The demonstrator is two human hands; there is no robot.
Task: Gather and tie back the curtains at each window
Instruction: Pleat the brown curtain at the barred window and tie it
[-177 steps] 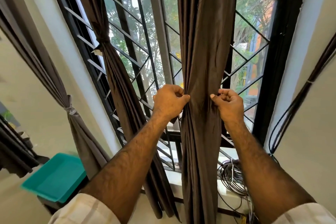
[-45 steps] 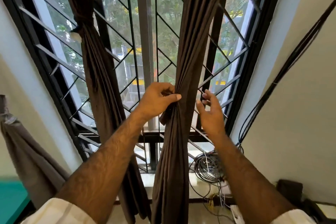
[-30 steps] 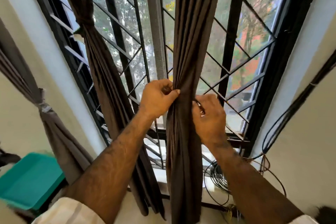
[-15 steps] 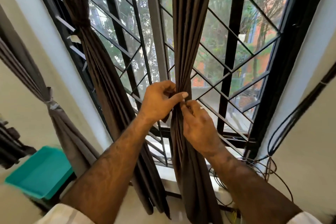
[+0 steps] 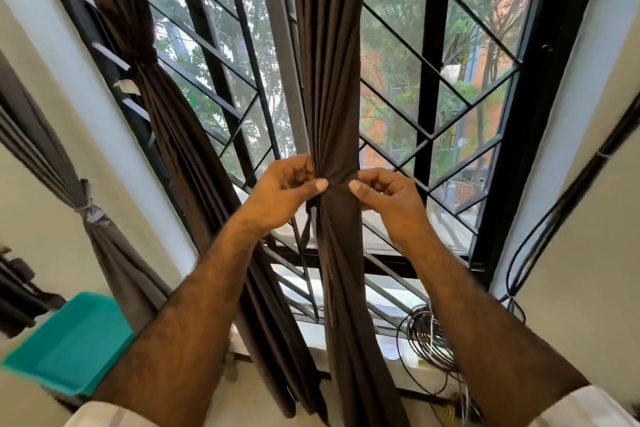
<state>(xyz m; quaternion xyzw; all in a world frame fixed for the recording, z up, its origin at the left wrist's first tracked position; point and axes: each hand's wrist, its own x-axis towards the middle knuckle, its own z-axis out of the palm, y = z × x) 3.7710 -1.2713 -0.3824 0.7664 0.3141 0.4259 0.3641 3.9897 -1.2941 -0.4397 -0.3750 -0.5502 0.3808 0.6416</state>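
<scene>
A dark brown curtain (image 5: 330,80) hangs gathered into a narrow bundle in front of the barred window. My left hand (image 5: 282,192) pinches the bundle from its left side at the waist, thumb pressed on the fabric. My right hand (image 5: 391,199) pinches it from the right at the same height. A brown tie strip (image 5: 306,225) dangles below my left hand. Further left, a second brown curtain (image 5: 162,104) hangs tied at its middle. A grey curtain (image 5: 86,218) at the far left is tied with a grey band.
Black diagonal window bars (image 5: 433,121) run behind the curtains. A coil of cables (image 5: 427,336) lies on the sill at lower right, and black cables (image 5: 561,204) run up the right wall. A teal tray (image 5: 72,340) sits at lower left.
My right hand has moved from the front of the bundle to its right side, so both hands now pinch the curtain from opposite sides. The view shifted slightly.
</scene>
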